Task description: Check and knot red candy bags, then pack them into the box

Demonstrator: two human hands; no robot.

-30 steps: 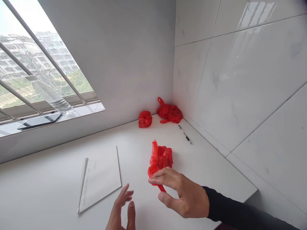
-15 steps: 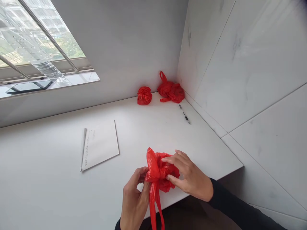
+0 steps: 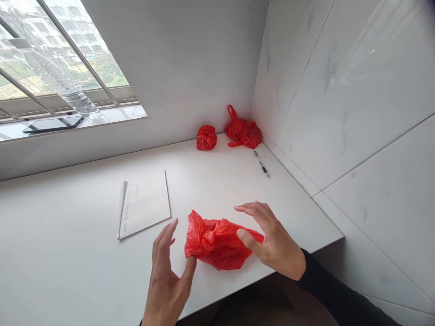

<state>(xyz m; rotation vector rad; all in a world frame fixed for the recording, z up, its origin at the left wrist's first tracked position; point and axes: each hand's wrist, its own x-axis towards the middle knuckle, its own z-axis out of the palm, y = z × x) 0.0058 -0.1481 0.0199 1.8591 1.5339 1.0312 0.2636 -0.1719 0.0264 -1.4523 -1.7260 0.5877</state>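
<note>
A red plastic bag (image 3: 222, 246), bunched with a knot-like gather near its left end, lies at the front edge of the white table. Beside its left end is my left hand (image 3: 168, 271), fingers spread, with the thumb tip at the bag's lower left edge. My right hand (image 3: 272, 242) hovers over the bag's right end, thumb and fingers apart and gripping nothing. Whether the right thumb touches the plastic I cannot tell.
Two more red bags, a small bundle (image 3: 206, 138) and a larger looped one (image 3: 244, 131), sit against the back wall. A pen (image 3: 261, 164) lies near the tiled wall, a white booklet (image 3: 146, 203) left of centre. A bottle (image 3: 73, 90) and dark tablet (image 3: 52, 124) rest on the windowsill.
Both hands have let go of the bag and opened, the left moving away to the left. The bag now lies flatter and wider, and its long handles no longer hang over the table edge.
</note>
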